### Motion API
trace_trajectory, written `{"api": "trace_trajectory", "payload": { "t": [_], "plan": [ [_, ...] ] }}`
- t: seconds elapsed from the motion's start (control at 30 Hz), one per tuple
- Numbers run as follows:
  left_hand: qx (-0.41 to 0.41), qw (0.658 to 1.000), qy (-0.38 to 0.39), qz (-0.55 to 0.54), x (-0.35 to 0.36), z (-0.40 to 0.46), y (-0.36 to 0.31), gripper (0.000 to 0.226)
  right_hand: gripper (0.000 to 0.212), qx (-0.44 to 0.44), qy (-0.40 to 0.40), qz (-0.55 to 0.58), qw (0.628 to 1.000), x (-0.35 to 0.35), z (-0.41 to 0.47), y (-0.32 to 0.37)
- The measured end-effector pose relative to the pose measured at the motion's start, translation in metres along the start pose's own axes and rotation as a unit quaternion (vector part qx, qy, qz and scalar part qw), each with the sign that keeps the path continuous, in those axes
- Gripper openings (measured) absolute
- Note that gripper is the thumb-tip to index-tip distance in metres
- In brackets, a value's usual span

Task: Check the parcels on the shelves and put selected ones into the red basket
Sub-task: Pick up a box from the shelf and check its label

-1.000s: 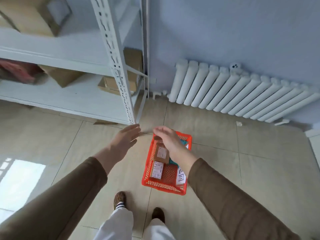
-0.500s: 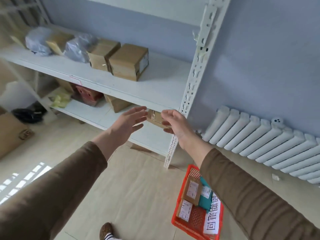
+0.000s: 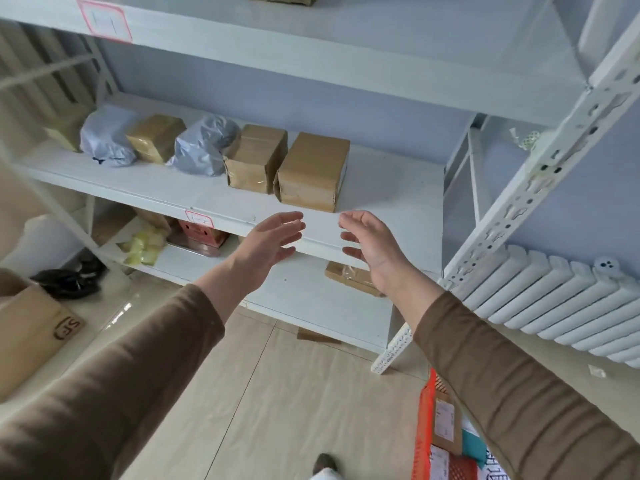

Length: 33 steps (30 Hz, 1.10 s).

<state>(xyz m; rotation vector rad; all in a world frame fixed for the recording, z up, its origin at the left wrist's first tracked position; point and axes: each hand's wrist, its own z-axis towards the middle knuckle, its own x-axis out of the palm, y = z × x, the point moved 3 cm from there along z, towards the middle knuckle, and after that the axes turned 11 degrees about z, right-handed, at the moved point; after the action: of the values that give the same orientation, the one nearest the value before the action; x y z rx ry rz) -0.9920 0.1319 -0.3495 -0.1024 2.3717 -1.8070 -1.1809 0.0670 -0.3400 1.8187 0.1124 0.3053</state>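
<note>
A white metal shelf carries a row of parcels: brown cardboard boxes and grey plastic bags. The rightmost brown box stands near the shelf's front edge. My left hand and my right hand are raised in front of that edge, just below the box, palms facing each other, fingers apart, holding nothing. The red basket sits on the floor at the lower right, partly hidden by my right sleeve, with labelled brown parcels inside.
The lower shelf holds a yellow packet, a red box and a flat brown parcel. A large carton and a black bag lie on the floor left. A white radiator lines the right wall.
The view has swung up from the basket on the floor to the shelves. Both hands rose from above the basket to the middle shelf's front edge, still holding nothing.
</note>
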Motion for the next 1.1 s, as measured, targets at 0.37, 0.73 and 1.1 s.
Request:
{"api": "trace_trajectory", "payload": {
  "t": [0.37,0.73,1.1],
  "plan": [
    [0.028,0.998,-0.037,0.044,-0.064,0.130,-0.029,0.038,0.065,-0.017,-0.051,0.004,0.999,0.029,0.140,0.021],
    [0.002,0.996,0.033,0.087,-0.108,0.292,-0.030,0.077,0.080,0.032,-0.140,0.044,0.989,0.045,0.227,0.011],
    [-0.146,0.977,0.136,0.073,-0.098,0.374,0.019,0.099,0.081,0.125,-0.253,0.087,0.955,0.073,0.256,-0.017]
  ]
}}
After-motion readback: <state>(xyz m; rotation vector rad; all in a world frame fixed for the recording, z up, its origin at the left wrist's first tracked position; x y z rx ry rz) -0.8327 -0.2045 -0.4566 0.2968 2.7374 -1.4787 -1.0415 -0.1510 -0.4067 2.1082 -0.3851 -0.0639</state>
